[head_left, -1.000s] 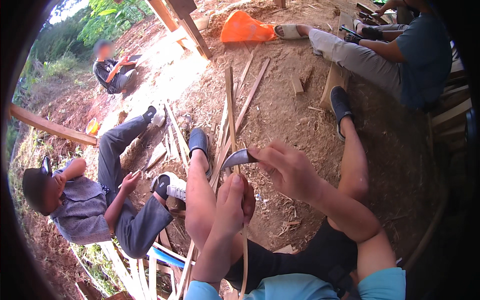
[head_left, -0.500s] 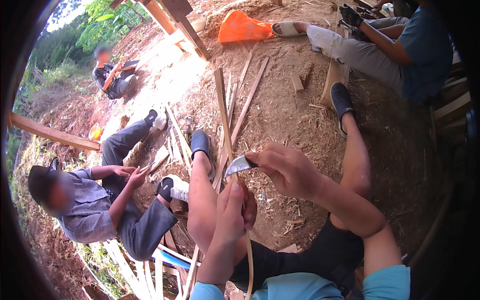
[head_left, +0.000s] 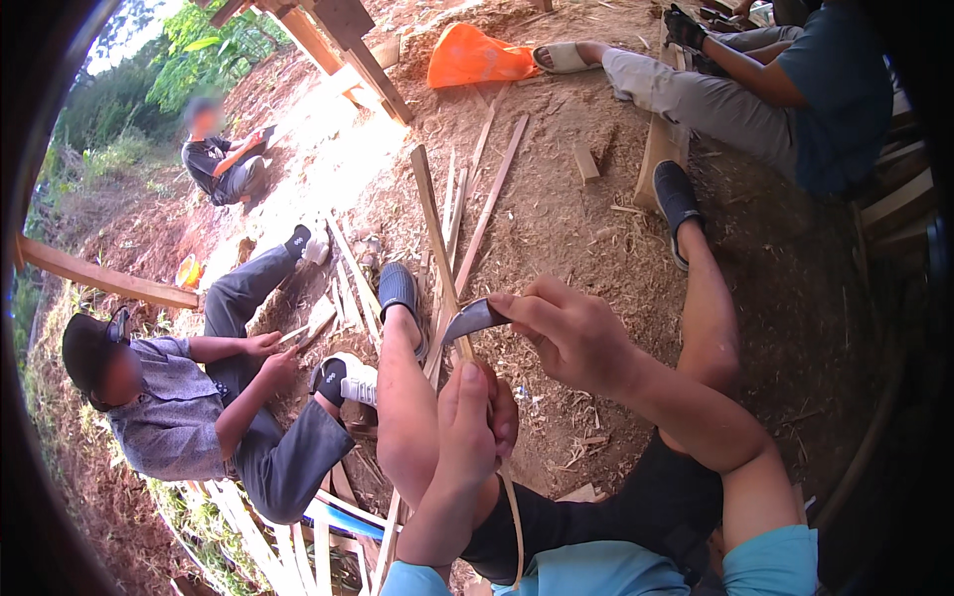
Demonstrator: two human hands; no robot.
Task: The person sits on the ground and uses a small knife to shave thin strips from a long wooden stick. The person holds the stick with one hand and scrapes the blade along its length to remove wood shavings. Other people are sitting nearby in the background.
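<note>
My left hand (head_left: 469,417) is closed around a long, thin wooden strip (head_left: 434,214), thumb lying along it. The strip's far end reaches away from me past my shoe, and its thin tail hangs below my fist toward my lap. Between the fingers and thumb of my right hand (head_left: 576,338) is a short curved knife (head_left: 475,318). Its blade crosses the strip just beyond my left thumb, touching or very near it. My right fingers cover the knife's handle end.
Several wooden strips (head_left: 494,204) lie on the dirt ground past my feet. A person (head_left: 179,397) sits at the left, hands on a small strip; another sits farther back. At the upper right, a person's leg (head_left: 696,94) stretches near an orange bag (head_left: 477,58). A wood block (head_left: 586,162) lies ahead.
The knife has turned slightly and looks darker, still across the strip. The strip's lower tail has swung right. The seated person at the left has shifted their hands and head.
</note>
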